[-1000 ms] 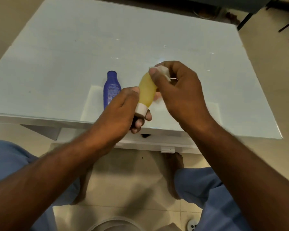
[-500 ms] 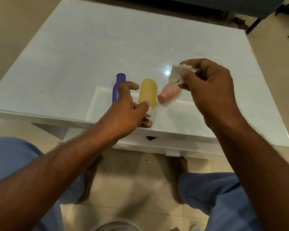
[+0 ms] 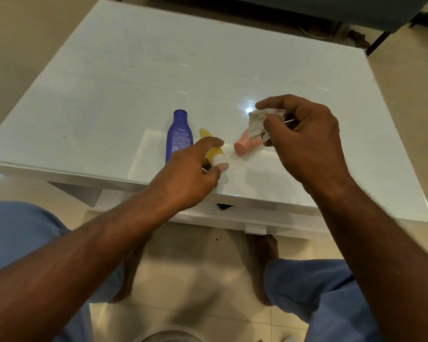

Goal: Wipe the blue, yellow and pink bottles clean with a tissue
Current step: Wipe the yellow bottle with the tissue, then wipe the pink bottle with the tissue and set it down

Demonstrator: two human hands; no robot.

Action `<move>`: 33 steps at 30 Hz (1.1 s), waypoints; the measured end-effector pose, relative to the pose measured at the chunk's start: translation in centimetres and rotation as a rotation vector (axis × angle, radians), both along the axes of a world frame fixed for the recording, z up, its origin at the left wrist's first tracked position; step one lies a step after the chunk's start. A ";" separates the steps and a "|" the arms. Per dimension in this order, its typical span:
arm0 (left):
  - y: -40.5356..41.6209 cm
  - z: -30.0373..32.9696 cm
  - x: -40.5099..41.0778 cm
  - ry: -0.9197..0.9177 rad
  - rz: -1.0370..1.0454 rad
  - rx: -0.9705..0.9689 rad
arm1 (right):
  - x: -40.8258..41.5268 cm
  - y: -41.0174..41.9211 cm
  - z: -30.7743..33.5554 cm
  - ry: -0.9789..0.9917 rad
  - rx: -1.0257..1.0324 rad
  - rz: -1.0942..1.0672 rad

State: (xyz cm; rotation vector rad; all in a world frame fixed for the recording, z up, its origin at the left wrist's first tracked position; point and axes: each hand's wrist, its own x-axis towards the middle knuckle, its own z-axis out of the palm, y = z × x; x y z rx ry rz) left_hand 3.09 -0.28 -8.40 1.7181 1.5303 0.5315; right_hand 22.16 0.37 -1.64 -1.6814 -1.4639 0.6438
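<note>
The blue bottle [image 3: 179, 135] lies on the white glass table [image 3: 134, 95], near its front edge. Just to its right the yellow bottle [image 3: 214, 152] lies slanted, white cap toward me. My left hand [image 3: 190, 174] is on it, index finger across its body and thumb by the cap. The pink bottle [image 3: 244, 145] lies on its side further right, partly hidden. My right hand [image 3: 304, 139] hovers just above it, pinching a crumpled white tissue [image 3: 257, 123] that hangs over the pink bottle's far end.
The table's front edge [image 3: 232, 196] runs just under my wrists. My knees in blue trousers [image 3: 319, 292] and bare feet are on the tiled floor below. Dark chair legs [image 3: 381, 40] stand beyond the far right corner.
The yellow bottle went from being held up and wiped to lying on the table beside the blue one. My right hand carried the tissue right, over the pink bottle.
</note>
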 end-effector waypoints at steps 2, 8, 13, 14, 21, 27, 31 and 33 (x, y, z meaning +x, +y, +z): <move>-0.1 0.0 -0.1 0.129 -0.052 0.120 | 0.0 0.0 0.1 -0.003 -0.006 0.001; 0.1 0.1 -0.3 0.433 -0.143 0.243 | -0.1 0.0 0.0 -0.032 -0.021 0.018; 0.1 1.0 -0.4 0.562 -0.232 0.366 | 0.3 -0.1 -0.2 -0.107 -0.092 0.064; 0.0 1.1 -0.4 0.564 -0.259 0.369 | 0.4 0.0 -0.4 -0.142 -0.130 0.085; 0.0 1.7 -0.5 0.677 -0.371 0.347 | 0.5 0.1 -1.5 -0.445 -0.355 0.190; 0.0 1.5 -0.7 0.680 -0.390 0.246 | 0.2 0.8 -1.7 -0.517 -0.263 0.131; 0.0 1.4 -0.7 0.675 -0.390 0.238 | 0.1 1.3 -2.4 -0.580 -0.286 0.207; 0.1 1.2 -0.8 0.691 -0.393 0.264 | 0.0 1.5 -2.9 -0.688 -0.384 0.311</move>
